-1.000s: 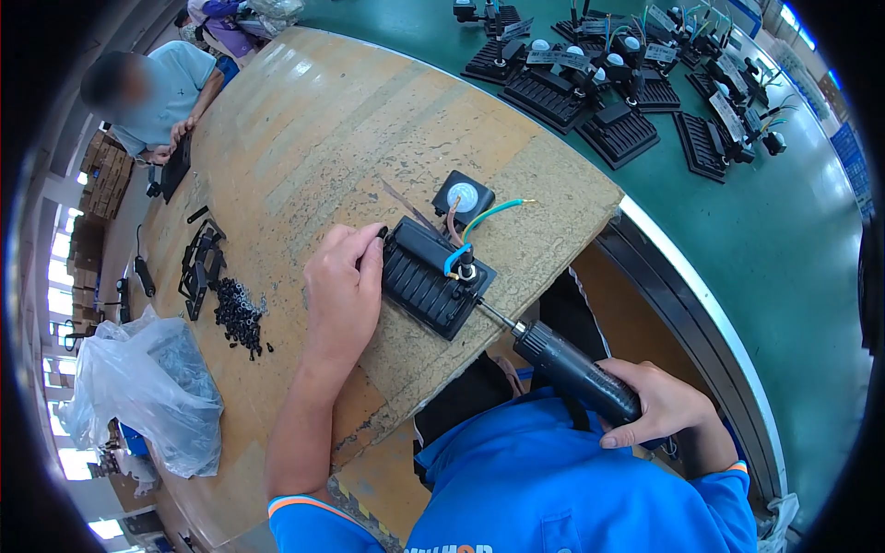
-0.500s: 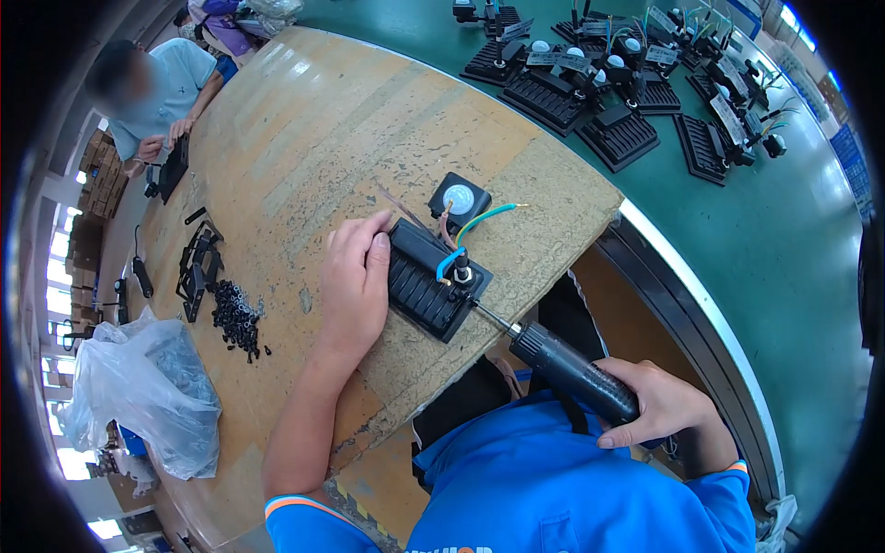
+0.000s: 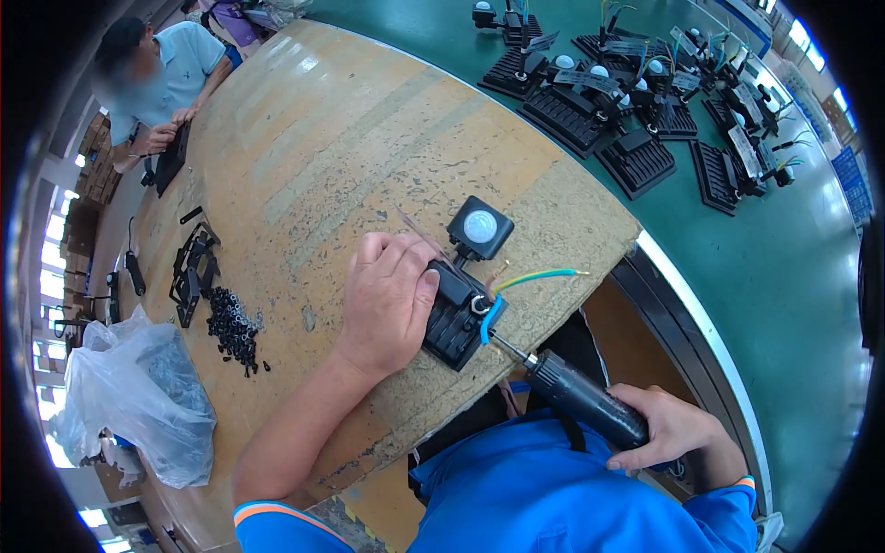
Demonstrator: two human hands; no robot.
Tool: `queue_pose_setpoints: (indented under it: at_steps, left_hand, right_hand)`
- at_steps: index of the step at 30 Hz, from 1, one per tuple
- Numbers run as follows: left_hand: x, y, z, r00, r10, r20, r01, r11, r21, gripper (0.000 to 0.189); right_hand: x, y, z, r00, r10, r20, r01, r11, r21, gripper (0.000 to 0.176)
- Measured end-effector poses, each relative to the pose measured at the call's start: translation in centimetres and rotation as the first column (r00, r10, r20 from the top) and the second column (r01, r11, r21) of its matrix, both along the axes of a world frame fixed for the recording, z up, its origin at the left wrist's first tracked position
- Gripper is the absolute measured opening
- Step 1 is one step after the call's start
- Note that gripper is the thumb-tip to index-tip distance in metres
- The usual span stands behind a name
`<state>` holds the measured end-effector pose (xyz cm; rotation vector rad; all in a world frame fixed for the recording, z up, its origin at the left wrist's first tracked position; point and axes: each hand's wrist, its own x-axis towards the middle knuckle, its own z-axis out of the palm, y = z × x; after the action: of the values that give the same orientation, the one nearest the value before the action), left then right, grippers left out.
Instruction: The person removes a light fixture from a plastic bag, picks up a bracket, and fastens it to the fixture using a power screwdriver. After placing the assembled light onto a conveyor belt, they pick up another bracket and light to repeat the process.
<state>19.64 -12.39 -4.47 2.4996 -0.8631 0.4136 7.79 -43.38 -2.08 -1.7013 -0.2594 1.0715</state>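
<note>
At the near edge of the counter (image 3: 350, 147), the housing (image 3: 452, 330) lies flat with its ribbed face up.

1. The left hand (image 3: 392, 295) lies palm down over the 9 o'clock half of the housing. Its fingers are curled over the far edge and the thumb is pressed on the top face, so the hand is closed on the housing and pins it to the counter.
2. The right hand (image 3: 673, 433) is at 4 o'clock from the housing, off the counter and above the blue shirt. It is wrapped fully around the grip of the driver (image 3: 585, 401).
3. The bit (image 3: 507, 348) points toward 10 o'clock and reaches the 3 o'clock corner of the housing, just beside the blue wire (image 3: 489, 318). Whether the tip is seated cannot be told.
4. The sensor (image 3: 479, 228) sits dome up at 1 o'clock, just beside the housing. The green wire (image 3: 539, 275) runs from the housing toward 3 o'clock.

Surroundings:
- The screws (image 3: 230, 327) lie in a loose pile at 9 o'clock, well apart from the housing.
- The brackets (image 3: 189, 272) lie at 10 o'clock from the screws.
- The bag (image 3: 129, 405) is at 8 o'clock, at the counter edge.
- The belt (image 3: 784, 276) runs from 12 to 4 o'clock. The lamps (image 3: 636, 161) stand on it in rows at 1 o'clock.
- A co-worker (image 3: 166, 64) is at 11 o'clock, at the far end of the counter, with both hands at a black part.
</note>
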Motion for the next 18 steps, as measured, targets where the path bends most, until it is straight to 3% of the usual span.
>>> queue_pose_setpoints:
  at_steps: [10, 12, 18]
  left_hand:
    - [0.2, -0.2, 0.6, 0.999, -0.022, -0.045, 0.021, 1.0, -0.02, 0.018]
    - [0.1, -0.2, 0.6, 0.999, -0.02, -0.047, 0.019, 1.0, -0.016, 0.018]
    - [0.3, -0.2, 0.7, 0.999, -0.033, -0.029, 0.033, 0.999, -0.002, 0.019]
  right_hand:
    - [0.5, -0.2, -1.0, 0.999, 0.029, 0.031, -0.033, 0.99, 0.138, 0.058]
    - [1.1, -0.1, 0.0, 0.95, 0.031, -0.311, 0.011, 0.991, 0.131, 0.055]
    - [0.9, -0.6, -1.4, 0.859, 0.041, -0.51, 0.118, 0.954, 0.275, 0.051]
